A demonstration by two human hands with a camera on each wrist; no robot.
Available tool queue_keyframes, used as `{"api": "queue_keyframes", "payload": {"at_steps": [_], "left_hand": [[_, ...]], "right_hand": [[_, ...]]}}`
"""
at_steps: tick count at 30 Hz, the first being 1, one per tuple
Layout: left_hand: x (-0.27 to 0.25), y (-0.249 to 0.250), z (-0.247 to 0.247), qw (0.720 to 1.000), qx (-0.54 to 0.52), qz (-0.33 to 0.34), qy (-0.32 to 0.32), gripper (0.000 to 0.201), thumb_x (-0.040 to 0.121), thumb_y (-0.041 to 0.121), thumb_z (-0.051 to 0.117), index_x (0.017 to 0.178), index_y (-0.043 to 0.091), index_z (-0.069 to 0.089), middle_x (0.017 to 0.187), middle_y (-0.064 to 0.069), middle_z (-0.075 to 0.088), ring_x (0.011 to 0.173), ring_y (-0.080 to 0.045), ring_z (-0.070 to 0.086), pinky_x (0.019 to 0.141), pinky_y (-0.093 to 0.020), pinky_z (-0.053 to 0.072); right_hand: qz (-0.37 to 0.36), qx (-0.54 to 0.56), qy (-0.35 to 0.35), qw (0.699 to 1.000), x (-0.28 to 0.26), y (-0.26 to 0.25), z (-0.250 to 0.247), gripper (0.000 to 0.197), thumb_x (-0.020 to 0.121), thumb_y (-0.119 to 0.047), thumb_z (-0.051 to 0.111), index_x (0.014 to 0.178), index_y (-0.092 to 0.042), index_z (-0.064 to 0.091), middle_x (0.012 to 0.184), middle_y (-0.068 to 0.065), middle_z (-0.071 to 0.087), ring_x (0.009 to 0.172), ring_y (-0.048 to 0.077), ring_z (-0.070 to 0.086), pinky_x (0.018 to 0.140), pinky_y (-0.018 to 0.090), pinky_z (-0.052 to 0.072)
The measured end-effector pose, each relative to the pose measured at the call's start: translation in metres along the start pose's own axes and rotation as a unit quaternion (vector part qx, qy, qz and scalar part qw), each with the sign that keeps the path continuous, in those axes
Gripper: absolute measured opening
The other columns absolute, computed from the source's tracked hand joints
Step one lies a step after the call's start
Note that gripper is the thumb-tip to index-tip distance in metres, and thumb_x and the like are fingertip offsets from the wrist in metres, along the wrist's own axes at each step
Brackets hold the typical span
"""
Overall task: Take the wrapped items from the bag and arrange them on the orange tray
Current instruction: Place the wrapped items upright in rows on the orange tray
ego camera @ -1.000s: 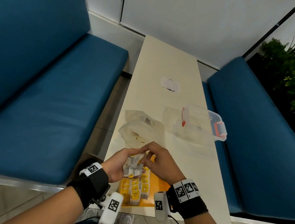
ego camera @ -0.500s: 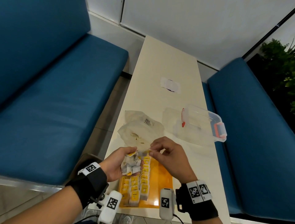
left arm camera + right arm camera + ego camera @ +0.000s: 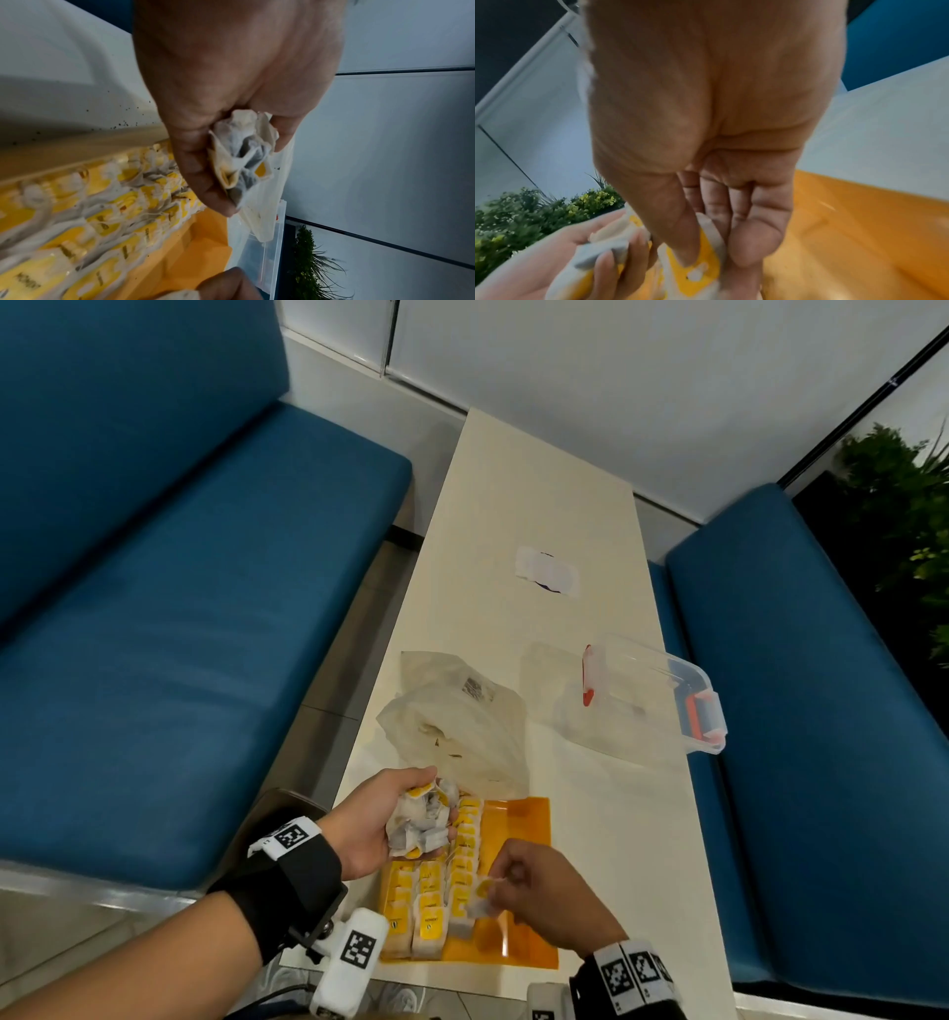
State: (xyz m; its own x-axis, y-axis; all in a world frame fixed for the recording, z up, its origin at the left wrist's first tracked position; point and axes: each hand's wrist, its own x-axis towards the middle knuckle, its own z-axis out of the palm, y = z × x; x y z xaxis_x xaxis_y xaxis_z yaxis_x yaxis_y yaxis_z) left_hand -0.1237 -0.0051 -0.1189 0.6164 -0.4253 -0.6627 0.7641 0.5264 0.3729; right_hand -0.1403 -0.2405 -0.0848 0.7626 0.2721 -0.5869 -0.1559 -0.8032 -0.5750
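A blue bench fills the left side beside a long cream table. Over the table's near left edge, the left hand cups a bunch of white-and-yellow wrapped items, fingers curled round them; the left wrist view shows the crumpled packets bulging between thumb and fingers. Below lies the orange tray, its left part packed with rows of packets, its right part bare. Just beyond the tray's far edge, a crumpled clear bag slumps on the table, overlapping the tray's rim. The right hand hovers over the tray's middle and pinches one packet between thumb and fingertips, next to the last row; the right wrist view shows the thumb pressed on its yellow label. Farther right stands a clear box with red latches, a white slip lies farther up the table, and a second blue bench and a plant close the right side.
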Motion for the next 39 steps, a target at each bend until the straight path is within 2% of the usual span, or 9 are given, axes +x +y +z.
{"api": "queue_keyframes", "payload": {"at_steps": [3,6,12,14,18,23,27,34,39], "left_hand": [[-0.001,-0.001,-0.002,1.000,-0.004,-0.002,-0.006,0.051,0.099,0.037,0.058,0.132,-0.002,0.064,0.114,-0.022,0.068,0.090,-0.033,0.070,0.074,-0.038,0.061],[-0.002,-0.001,0.000,1.000,-0.010,0.002,-0.011,0.044,0.100,0.035,0.057,0.125,0.000,0.067,0.111,-0.021,0.067,0.086,-0.032,0.071,0.070,-0.037,0.061],[-0.002,-0.002,0.000,1.000,-0.022,-0.001,-0.016,0.036,0.098,0.035,0.059,0.115,0.004,0.068,0.105,-0.019,0.068,0.083,-0.031,0.070,0.070,-0.038,0.062],[-0.002,-0.002,0.000,1.000,-0.021,-0.001,-0.011,0.037,0.099,0.034,0.059,0.116,0.003,0.069,0.104,-0.019,0.069,0.081,-0.031,0.071,0.068,-0.037,0.062],[-0.001,-0.003,0.001,1.000,-0.016,0.002,-0.001,0.040,0.099,0.034,0.060,0.120,0.001,0.069,0.105,-0.020,0.070,0.083,-0.032,0.071,0.068,-0.037,0.062],[-0.002,-0.002,0.001,1.000,-0.016,0.004,0.001,0.040,0.099,0.034,0.059,0.118,0.000,0.069,0.104,-0.021,0.070,0.084,-0.033,0.072,0.066,-0.036,0.063],[-0.002,-0.003,0.000,1.000,-0.021,0.003,-0.004,0.040,0.098,0.034,0.061,0.120,0.002,0.068,0.108,-0.021,0.069,0.085,-0.033,0.071,0.066,-0.037,0.062],[0.000,-0.004,-0.001,1.000,-0.030,0.002,-0.004,0.046,0.095,0.034,0.064,0.129,0.003,0.065,0.110,-0.020,0.068,0.085,-0.032,0.069,0.067,-0.038,0.062],[0.000,-0.004,-0.002,1.000,-0.023,0.004,0.003,0.052,0.097,0.034,0.063,0.135,-0.002,0.061,0.114,-0.022,0.067,0.092,-0.034,0.068,0.076,-0.040,0.061]], "right_hand": [[0.016,-0.008,-0.031,0.999,-0.001,0.006,0.010,0.012,0.087,-0.014,0.065,0.083,-0.025,0.060,0.078,0.009,0.073,0.062,0.004,0.066,0.058,0.020,0.049],[0.036,-0.014,-0.051,0.998,0.002,0.010,0.022,0.011,0.085,-0.018,0.066,0.081,-0.026,0.060,0.069,-0.002,0.068,0.065,0.007,0.067,0.061,0.025,0.051],[0.072,-0.032,-0.042,0.996,0.013,0.019,0.043,0.012,0.081,-0.022,0.068,0.079,-0.030,0.059,0.080,-0.003,0.067,0.072,0.015,0.066,0.070,0.034,0.056],[0.076,-0.037,-0.017,0.996,0.014,0.021,0.048,0.013,0.082,-0.023,0.069,0.080,-0.031,0.059,0.085,-0.004,0.064,0.078,0.018,0.067,0.068,0.032,0.055],[0.073,-0.035,0.029,0.996,0.013,0.021,0.056,0.014,0.082,-0.022,0.069,0.088,-0.025,0.057,0.078,-0.007,0.060,0.068,0.009,0.056,0.062,0.025,0.048],[0.058,-0.048,0.059,0.995,0.011,0.022,0.057,0.025,0.075,-0.017,0.071,0.078,-0.024,0.047,0.073,-0.008,0.054,0.066,0.009,0.048,0.063,0.027,0.045],[0.013,-0.115,0.010,0.993,0.008,0.020,0.054,0.030,0.071,-0.015,0.073,0.064,-0.027,0.047,0.077,-0.011,0.052,0.067,0.003,0.045,0.059,0.014,0.038],[0.008,-0.163,-0.015,0.986,0.015,0.023,0.062,0.033,0.070,-0.018,0.078,0.063,-0.030,0.049,0.089,-0.007,0.053,0.073,0.003,0.046,0.058,0.012,0.034],[-0.008,-0.176,0.000,0.984,0.014,0.024,0.064,0.034,0.074,-0.024,0.077,0.068,-0.037,0.046,0.095,-0.007,0.053,0.085,0.010,0.051,0.070,0.019,0.041]]}}
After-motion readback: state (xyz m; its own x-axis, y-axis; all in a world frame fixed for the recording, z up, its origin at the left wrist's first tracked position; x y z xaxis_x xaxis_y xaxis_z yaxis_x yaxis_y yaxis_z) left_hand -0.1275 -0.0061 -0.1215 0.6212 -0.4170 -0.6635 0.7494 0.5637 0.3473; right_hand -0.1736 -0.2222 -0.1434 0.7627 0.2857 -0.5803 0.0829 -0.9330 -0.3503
